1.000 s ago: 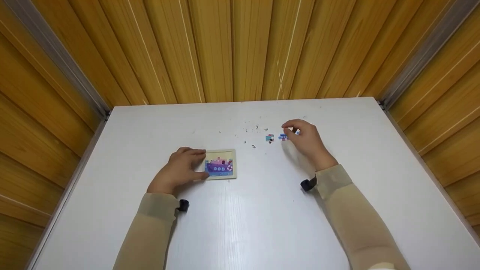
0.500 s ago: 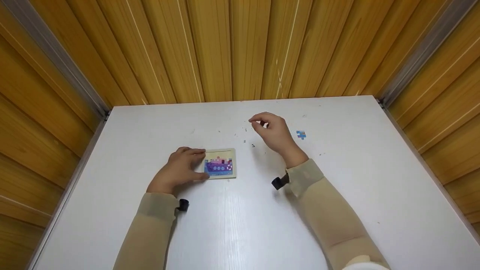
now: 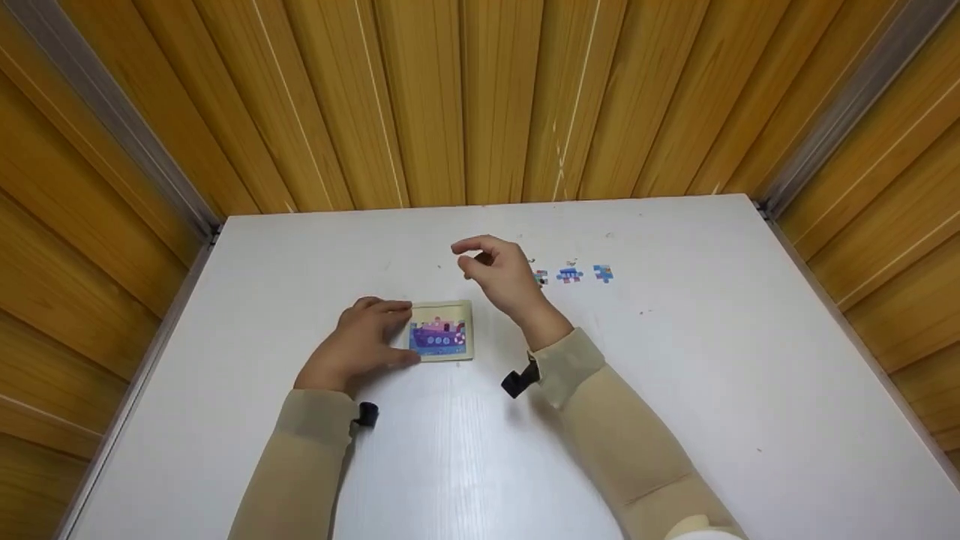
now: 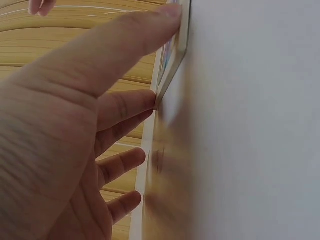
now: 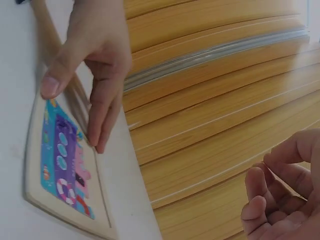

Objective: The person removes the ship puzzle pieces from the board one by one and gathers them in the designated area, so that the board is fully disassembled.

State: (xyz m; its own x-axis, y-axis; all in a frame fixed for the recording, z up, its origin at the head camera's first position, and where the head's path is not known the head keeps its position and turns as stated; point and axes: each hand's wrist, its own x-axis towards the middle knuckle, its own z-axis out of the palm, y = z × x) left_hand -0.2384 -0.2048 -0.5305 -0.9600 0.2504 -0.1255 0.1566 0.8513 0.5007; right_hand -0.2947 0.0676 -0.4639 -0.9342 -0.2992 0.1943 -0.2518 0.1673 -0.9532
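A small framed jigsaw puzzle with a purple and pink ship lies on the white table; a cream strip shows along its far part. My left hand grips its left end, thumb at the near corner and forefinger at the far corner. The left wrist view has that thumb over the tray's edge. Raised beyond the puzzle is my right hand, fingers curled and thumb tip close to forefinger tip. In the right wrist view those fingertips nearly meet; I cannot tell whether a small piece is between them.
Right of the right hand lie loose jigsaw pieces: a blue one, a blue and orange one, and a teal one partly hidden by the hand. Small dark crumbs dot the table. Wood-look panels stand behind it.
My right hand has moved left from over the loose pieces to beyond the framed puzzle, uncovering the blue and orange pieces. The left hand has stayed at the frame.
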